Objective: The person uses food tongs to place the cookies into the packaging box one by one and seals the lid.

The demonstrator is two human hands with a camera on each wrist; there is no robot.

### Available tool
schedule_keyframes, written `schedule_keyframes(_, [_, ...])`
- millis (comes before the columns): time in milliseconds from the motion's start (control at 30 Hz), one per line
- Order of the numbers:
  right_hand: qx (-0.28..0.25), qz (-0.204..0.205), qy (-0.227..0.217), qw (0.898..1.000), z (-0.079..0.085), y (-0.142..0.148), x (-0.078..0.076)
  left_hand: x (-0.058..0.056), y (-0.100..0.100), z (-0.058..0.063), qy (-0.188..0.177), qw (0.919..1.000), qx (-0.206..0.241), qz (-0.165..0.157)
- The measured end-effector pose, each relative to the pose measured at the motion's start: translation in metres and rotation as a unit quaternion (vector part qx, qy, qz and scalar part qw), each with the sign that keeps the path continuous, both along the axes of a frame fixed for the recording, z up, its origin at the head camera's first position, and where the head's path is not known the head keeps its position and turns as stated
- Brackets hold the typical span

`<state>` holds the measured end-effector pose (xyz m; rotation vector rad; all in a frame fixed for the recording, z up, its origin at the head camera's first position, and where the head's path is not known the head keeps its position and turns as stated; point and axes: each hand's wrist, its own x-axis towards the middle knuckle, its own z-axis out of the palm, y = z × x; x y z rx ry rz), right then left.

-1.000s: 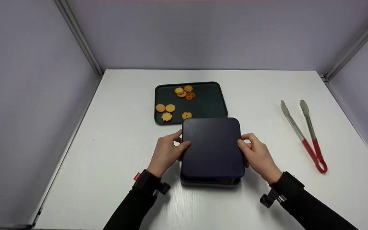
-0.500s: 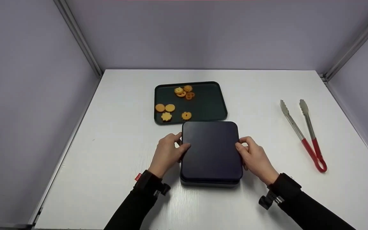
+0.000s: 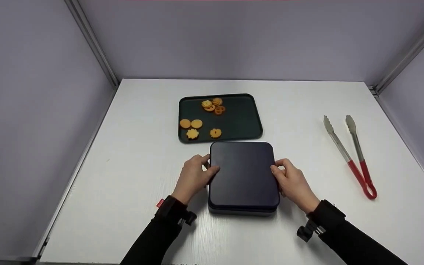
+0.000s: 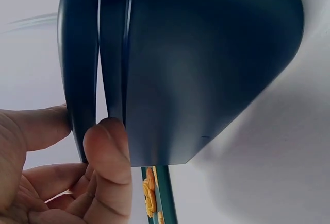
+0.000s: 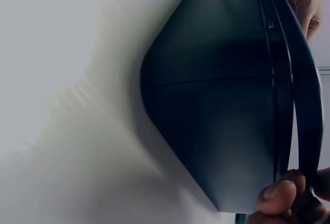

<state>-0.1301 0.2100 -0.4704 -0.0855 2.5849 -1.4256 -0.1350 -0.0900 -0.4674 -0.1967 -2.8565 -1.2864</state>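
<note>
A dark navy rectangular lid (image 3: 244,173) lies over a matching tin box (image 3: 242,212) at the middle of the table. My left hand (image 3: 194,177) pinches the lid's left edge, thumb on top. Opposite it, my right hand (image 3: 295,184) pinches the right edge. In the left wrist view a thin gap shows between the lid (image 4: 77,49) and the box's rim, above the box wall (image 4: 206,69). The right wrist view has a similar gap under the lid (image 5: 309,110), beside the box (image 5: 216,116). What the box contains is hidden.
Just behind the box lies a dark green tray (image 3: 239,123) with several biscuits (image 3: 196,124) on its left half. Red-handled metal tongs (image 3: 359,165) lie spread on the right of the white table (image 3: 138,154). Grey panels (image 3: 219,40) stand at the back and sides.
The lid has come down and toward me onto the box, closing most of the front opening and uncovering the tray's front edge. Both hands still hold it; the right has shifted slightly left.
</note>
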Motion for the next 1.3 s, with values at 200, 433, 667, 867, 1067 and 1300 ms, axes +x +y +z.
schedule_keyframes(200, [0.018,-0.004,0.004,1.0,0.0,-0.001,0.004,0.001,0.001,0.001,-0.008,1.0,0.003,0.001])
schedule_keyframes(433, [0.033,-0.007,0.01,0.999,-0.003,-0.001,0.006,0.003,0.002,0.003,-0.026,0.9996,0.011,0.005])
schedule_keyframes(667, [0.049,-0.006,0.027,0.998,-0.005,-0.003,0.011,0.006,0.001,0.001,-0.03,0.9995,0.011,0.005])
schedule_keyframes(867, [0.056,-0.006,0.035,0.998,-0.007,-0.004,0.012,0.008,0.001,-0.002,-0.019,0.9998,0.005,0.004])
schedule_keyframes(1067, [0.051,-0.006,0.033,0.998,-0.008,-0.004,0.012,0.007,0.001,-0.008,-0.018,0.9998,0.005,0.004])
schedule_keyframes(1300, [0.057,-0.004,0.037,0.998,-0.012,-0.004,0.011,0.005,0.002,-0.012,-0.023,0.9997,-0.007,0.004])
